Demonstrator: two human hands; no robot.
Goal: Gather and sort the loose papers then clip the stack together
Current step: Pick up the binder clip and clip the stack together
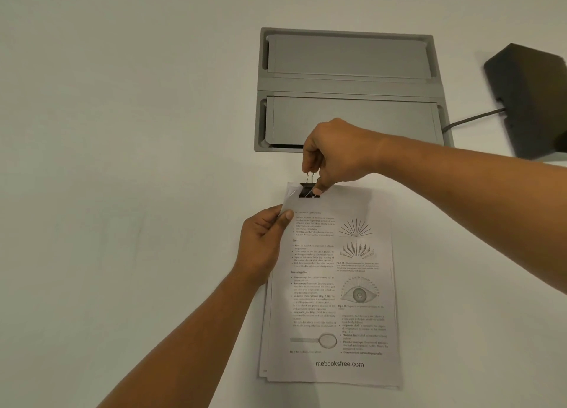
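Both hands grip: our right hand (334,153) pinches the handles of the binder clip (309,190) at the top of the paper stack (337,285), and our left hand (264,245) pinches its left edge on the table (122,131). The clip seems barely seated, so letting go now could miss the fanned lower sheets. A grey hatch (346,79) and dark box (530,100) beyond obstruct nothing.

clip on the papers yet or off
On: the clip sits astride the top edge of the papers, its wire handles pinched by the right hand. The left hand grips their side.
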